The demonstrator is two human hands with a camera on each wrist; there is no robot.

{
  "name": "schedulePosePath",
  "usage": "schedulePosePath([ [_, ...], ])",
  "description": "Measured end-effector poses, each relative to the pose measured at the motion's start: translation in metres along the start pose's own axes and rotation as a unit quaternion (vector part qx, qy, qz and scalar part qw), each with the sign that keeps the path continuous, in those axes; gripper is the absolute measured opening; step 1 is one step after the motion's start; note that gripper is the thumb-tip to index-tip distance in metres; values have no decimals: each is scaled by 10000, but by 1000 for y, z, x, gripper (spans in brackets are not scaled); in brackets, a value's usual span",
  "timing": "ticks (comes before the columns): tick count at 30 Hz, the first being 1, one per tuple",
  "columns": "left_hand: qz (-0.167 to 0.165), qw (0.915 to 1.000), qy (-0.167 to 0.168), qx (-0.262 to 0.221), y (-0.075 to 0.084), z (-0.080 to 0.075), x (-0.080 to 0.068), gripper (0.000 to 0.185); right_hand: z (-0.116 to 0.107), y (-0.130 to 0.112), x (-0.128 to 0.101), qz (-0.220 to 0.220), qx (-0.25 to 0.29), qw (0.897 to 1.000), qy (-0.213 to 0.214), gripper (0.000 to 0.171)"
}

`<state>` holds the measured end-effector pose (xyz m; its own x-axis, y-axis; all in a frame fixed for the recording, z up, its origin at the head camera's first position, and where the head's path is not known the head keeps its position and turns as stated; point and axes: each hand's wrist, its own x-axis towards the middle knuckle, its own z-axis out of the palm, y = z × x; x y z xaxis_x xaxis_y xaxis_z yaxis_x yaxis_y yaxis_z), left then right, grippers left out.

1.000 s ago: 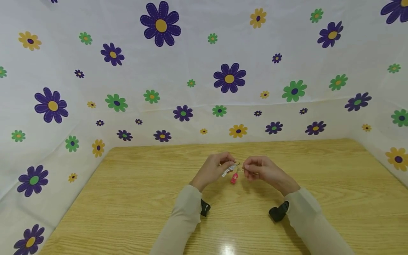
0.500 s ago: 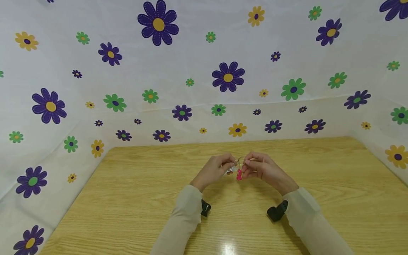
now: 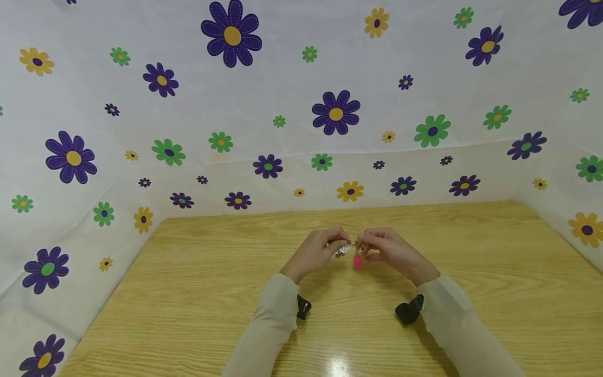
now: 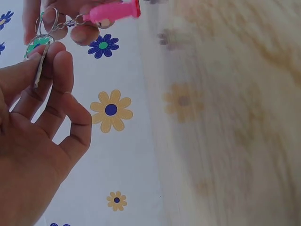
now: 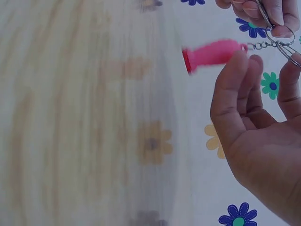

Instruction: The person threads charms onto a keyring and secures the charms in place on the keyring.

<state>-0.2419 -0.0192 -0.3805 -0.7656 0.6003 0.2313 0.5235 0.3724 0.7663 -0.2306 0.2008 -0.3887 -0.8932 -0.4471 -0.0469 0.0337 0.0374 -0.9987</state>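
Both hands meet above the middle of the worktop (image 3: 198, 293), and between them hangs a small keyring. The left hand (image 3: 316, 252) pinches a thin flat silvery piece (image 4: 39, 70), probably a key or tag, between thumb and forefinger, and it sits at the split ring (image 4: 46, 23). The right hand (image 3: 390, 250) has its fingertips closed on that ring from the other side. Below the ring a short chain (image 5: 258, 45) carries a pink charm (image 5: 212, 53), which dangles free, clear of the worktop.

By the look of it the whole thing is very light. The ring is thin stiff wire, springy and smooth, likely to slip from the fingertips and to bite at a nail if pried open; best held flat across its coils, close to the gap. The chain is limp and will swing the charm with any twist. The charm is a smooth, rounded, bottle-like shape with a flared red end, looking like plastic or rubber, and not fragile.

The worktop is pale wood grain with a slight sheen. A white sheet (image 3: 282, 94) printed with purple, green and yellow flowers stands behind and beside the worktop.
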Motion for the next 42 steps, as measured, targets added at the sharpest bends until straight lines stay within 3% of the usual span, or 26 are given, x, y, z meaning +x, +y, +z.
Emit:
schedulePosePath([
  [6,18,10000,26,90,1,-2,0,17,-2,2,0,-115,-147,9997,-133,34],
  [15,-1,10000,11,46,-2,-1,0,16,-4,6,1,-100,175,9963,-835,37],
  [23,2,10000,-53,14,-2,-1,-2,16,-1,3,0,381,184,9980,-469,34],
  [32,51,9998,-163,57,-6,0,-2,17,-4,5,-1,443,147,9975,-526,25],
  [39,57,9983,-203,543,-4,0,-2,14,-3,0,-4,341,-740,9932,-826,23],
  [42,68,9972,-212,708,-2,0,-1,14,-2,-4,-6,402,-1037,9909,-752,24],
])
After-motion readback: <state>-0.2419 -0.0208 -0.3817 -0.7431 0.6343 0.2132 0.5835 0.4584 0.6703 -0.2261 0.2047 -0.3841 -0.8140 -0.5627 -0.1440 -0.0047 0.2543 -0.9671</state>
